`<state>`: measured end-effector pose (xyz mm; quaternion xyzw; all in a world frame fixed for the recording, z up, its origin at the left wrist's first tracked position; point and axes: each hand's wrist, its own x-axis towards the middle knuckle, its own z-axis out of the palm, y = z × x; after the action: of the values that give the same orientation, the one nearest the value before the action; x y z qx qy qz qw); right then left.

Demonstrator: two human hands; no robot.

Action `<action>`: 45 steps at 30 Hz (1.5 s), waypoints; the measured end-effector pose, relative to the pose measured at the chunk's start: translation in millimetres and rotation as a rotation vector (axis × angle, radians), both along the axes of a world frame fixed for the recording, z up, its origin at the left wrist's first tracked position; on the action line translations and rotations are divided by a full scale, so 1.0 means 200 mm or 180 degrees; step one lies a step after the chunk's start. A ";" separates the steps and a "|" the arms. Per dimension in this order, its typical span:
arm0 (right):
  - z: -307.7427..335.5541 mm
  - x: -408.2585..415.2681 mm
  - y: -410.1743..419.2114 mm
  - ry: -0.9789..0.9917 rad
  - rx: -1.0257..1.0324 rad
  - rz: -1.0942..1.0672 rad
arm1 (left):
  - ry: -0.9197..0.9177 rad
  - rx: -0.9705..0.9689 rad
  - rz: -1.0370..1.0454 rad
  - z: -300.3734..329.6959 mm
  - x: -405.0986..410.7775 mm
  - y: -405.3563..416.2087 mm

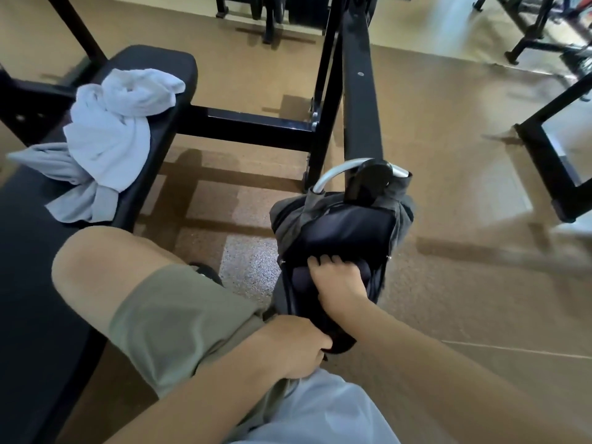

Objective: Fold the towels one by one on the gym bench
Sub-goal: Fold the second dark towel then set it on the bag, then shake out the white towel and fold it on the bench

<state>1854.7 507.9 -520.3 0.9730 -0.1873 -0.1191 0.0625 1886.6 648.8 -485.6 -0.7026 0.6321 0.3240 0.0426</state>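
A crumpled white towel (pixel 112 123) lies on the black gym bench (pixel 35 267) at the left, on top of a pale grey towel (pixel 67 184) that hangs over the bench's edge. To the right, a dark bag (pixel 339 232) with grey cloth around it sits against a machine's post. My right hand (pixel 336 283) reaches into the bag's open top with fingers curled over dark fabric. My left hand (pixel 298 347) grips the bag's near edge. Both hands are far from the towels.
My bare knee and olive shorts (pixel 179 318) lie between the bench and the bag. A black machine frame (pixel 358 91) with a silver handle (pixel 336 171) rises behind the bag. More black gym equipment (pixel 557 161) stands on the tan floor to the right and at the back.
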 end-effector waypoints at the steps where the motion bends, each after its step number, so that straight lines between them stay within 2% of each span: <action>1: -0.01 0.02 -0.02 0.0038 -0.0029 -0.0073 | 0.0037 0.0028 0.0017 0.00 0.00 0.00; 4: -0.04 0.05 -0.02 0.0227 -0.0206 -0.0183 | 0.0130 0.0022 0.0086 -0.02 0.00 0.00; 8: -0.15 0.07 -0.04 0.0116 -0.0349 0.0022 | 0.0031 -0.0058 0.0042 0.00 0.03 0.00; 12: -0.11 0.15 -0.04 -0.0041 -0.0548 0.0085 | -0.0015 -0.0086 0.0105 0.01 0.05 0.01; 14: -0.05 0.13 -0.01 -0.0209 -0.0435 0.0206 | 0.0097 -0.0296 0.0443 0.04 0.09 0.00; 17: 0.05 0.01 0.02 -0.0321 -0.0036 0.0224 | 0.0257 -0.1035 0.1452 0.08 0.21 -0.01; 19: 0.09 -0.05 0.03 -0.0407 0.0173 0.0185 | 0.0280 -0.1265 0.1919 0.09 0.28 -0.02; 24: 0.17 -0.10 0.07 -0.0816 0.0271 0.0407 | -0.0531 -0.0558 0.1329 0.02 0.28 -0.07; 26: 0.19 -0.12 0.08 -0.0560 0.0383 0.0427 | -0.0622 -0.0456 0.1313 0.01 0.26 -0.08; 31: 0.27 -0.11 -0.02 0.0738 0.0450 -0.0119 | -0.0850 -0.0163 0.1229 0.01 0.24 -0.07; 34: 0.27 -0.05 -0.06 0.0867 0.0183 -0.0148 | -0.0880 -0.0152 0.1398 -0.01 0.23 -0.09; 38: 0.17 0.07 -0.19 0.0812 -0.0147 -0.0456 | -0.0612 -0.0414 0.1774 -0.04 0.22 -0.06; 45: -0.03 0.12 -0.15 0.1900 -0.0156 -0.0506 | -0.0460 -0.0765 0.1140 0.03 0.20 -0.07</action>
<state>1879.5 478.0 -525.6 0.8756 -0.2389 -0.3996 0.1287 1926.0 635.0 -480.2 -0.8250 0.5267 0.1976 -0.0544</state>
